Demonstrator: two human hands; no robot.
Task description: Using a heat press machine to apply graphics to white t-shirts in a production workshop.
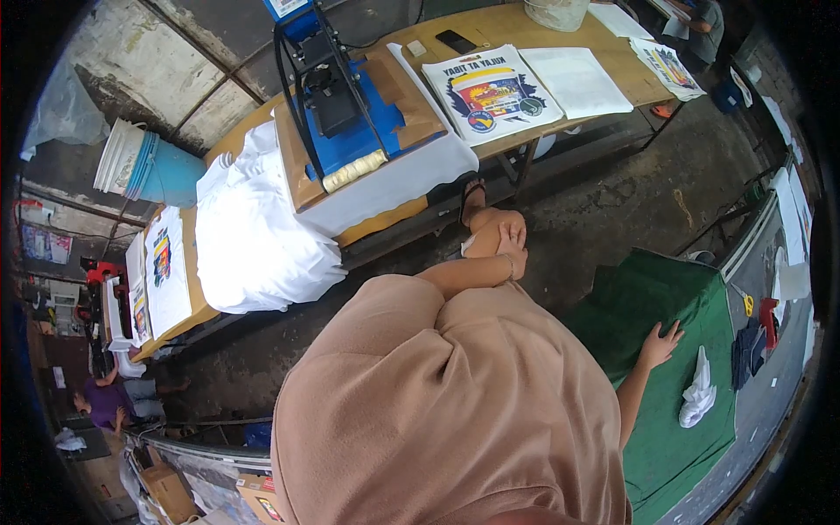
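Cloth of dark green, lightly wrinkled (678, 459), covers part of a grey-topped table (774, 411) on the right of my feed, and I see the wearer's bare right hand (661, 344) resting on it, fingers spread and grasping nothing. Near that hand, a crumpled strip of white fabric (698, 391) lies on the green cloth, untouched. Farther right I make out yellow-handled scissors (748, 304), a red tool (768, 323) whose kind I cannot tell, and a folded dark-blue fabric piece (747, 353).

I find the bare left hand (513, 251) laid on the bare knee (484, 242), its fingers released, with nothing visible in them. Across the aisle, I see a long wooden table (604, 74) bearing a blue-and-black metal press (337, 105), a large heap of white fabric (262, 232) and white sheets with a colourful print (494, 98). A person in a purple top (108, 402) is at far left.
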